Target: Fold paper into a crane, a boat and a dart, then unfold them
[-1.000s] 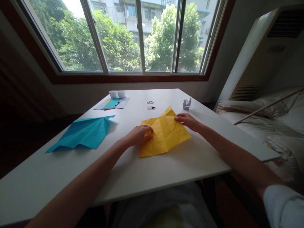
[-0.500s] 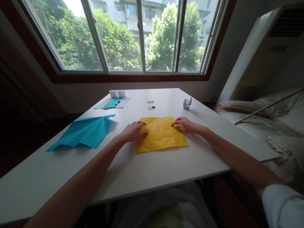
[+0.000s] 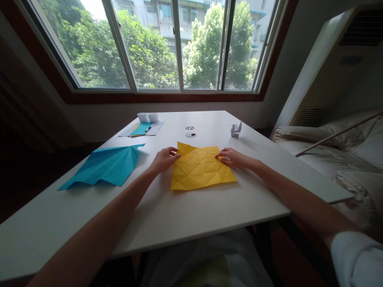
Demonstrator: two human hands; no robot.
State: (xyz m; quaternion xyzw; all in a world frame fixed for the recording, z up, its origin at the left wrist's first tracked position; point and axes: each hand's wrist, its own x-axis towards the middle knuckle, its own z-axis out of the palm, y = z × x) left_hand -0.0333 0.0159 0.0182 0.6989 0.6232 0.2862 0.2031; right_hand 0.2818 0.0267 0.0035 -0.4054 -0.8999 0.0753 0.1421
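Looking light, limp and easily creased, the yellow paper (image 3: 202,169) lies toward six o'clock on the tabletop (image 3: 158,219), best taken gently by its edges. The left hand (image 3: 164,159) pinches it at ten o'clock; the right hand (image 3: 235,158) touches it at two, grip unclear. Blue paper (image 3: 104,167) lies at nine.

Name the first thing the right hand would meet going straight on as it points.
The yellow paper, apparently at once: the right hand sits at its right edge, fingers toward it, though exact contact is hard to judge.
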